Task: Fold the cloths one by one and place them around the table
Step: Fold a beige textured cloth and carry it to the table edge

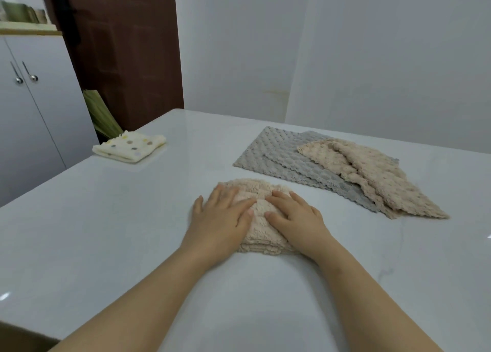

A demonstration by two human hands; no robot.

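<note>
a glossy white counter [106, 232] is spread beneath both hands. beyond and right of the right hand [297, 218], flat textured grey cloths [268, 152] are stacked, with a rumpled beige fleecy cloth [385, 181] laid on top, not yet folded. a folded beige fleecy cloth [259, 210] is pressed flat under the left hand [220, 218] and right hand, fingers straight, nothing gripped. a small folded cream dotted cloth [130, 147] is set well left of the left hand. the fold is judged to be in the flattening step; next, a grip and a carry to a free edge spot are called for.
</note>
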